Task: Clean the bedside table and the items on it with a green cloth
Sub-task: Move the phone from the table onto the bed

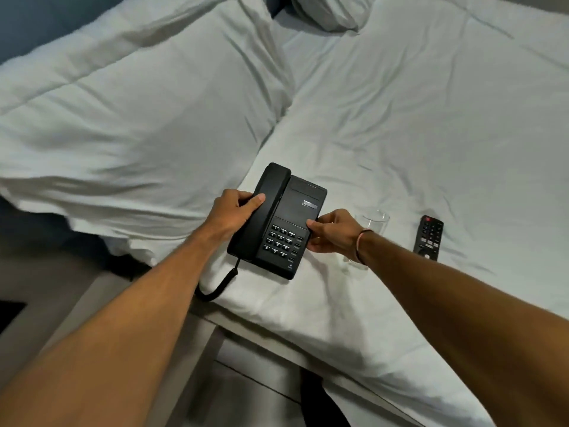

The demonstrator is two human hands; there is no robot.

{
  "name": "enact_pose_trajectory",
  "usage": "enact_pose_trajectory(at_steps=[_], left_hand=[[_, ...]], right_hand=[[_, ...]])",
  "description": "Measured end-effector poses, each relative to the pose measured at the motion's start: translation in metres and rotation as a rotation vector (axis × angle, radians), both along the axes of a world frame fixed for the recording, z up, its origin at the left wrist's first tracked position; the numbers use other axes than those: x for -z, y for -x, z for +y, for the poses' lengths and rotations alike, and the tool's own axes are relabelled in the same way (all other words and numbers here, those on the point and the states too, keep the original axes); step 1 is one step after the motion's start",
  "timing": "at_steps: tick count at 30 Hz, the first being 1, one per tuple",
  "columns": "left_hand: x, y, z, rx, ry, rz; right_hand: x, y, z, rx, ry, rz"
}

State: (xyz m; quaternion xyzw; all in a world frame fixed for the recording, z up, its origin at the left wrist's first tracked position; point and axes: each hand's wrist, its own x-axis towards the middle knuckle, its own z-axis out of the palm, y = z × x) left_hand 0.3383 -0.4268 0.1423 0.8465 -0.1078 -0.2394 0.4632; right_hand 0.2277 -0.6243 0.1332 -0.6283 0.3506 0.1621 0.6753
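Observation:
A black desk telephone (300, 208) with its handset on the cradle rests on the white bed sheet (431, 134) near the bed's edge. My left hand (234, 212) grips the handset side of the phone. On the keypad side, my right hand (334, 234) pinches the phone's right edge. A coiled black cord (220, 285) hangs from the phone's near end over the bed edge. No green cloth is in view, and I cannot make out the bedside table.
A clear drinking glass (374, 221) lies on the sheet just behind my right wrist. A black remote control (428, 238) lies further right. A large white pillow (123, 118) fills the left. Grey floor (184, 365) shows below the bed's edge.

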Motion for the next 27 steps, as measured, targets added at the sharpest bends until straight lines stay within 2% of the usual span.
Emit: enact_pose_trajectory(at_steps=[8,14,17,19,22,25,27], left_hand=[[0.047,-0.047,-0.047,-0.015,-0.108,0.017],[0.068,-0.057,-0.042,-0.008,-0.115,0.006],[0.066,-0.057,-0.043,0.008,-0.118,0.041],[0.061,-0.054,-0.04,0.017,-0.146,0.004],[0.049,-0.041,-0.03,0.064,-0.232,-0.199],[0.035,-0.018,-0.008,0.185,-0.447,-0.596],[0.025,-0.002,0.013,0.239,-0.558,-0.807]], right_hand=[[0.032,-0.048,-0.025,0.068,0.049,0.143],[0.038,-0.064,-0.044,-0.065,-0.016,0.238],[0.034,-0.067,-0.052,-0.155,0.044,0.278],[0.029,-0.071,-0.054,-0.242,0.191,0.294],[0.018,-0.073,-0.057,-0.376,0.727,0.198],[0.01,-0.064,-0.051,-0.646,1.282,-0.028],[0.003,-0.061,-0.041,-0.74,1.445,-0.128]])
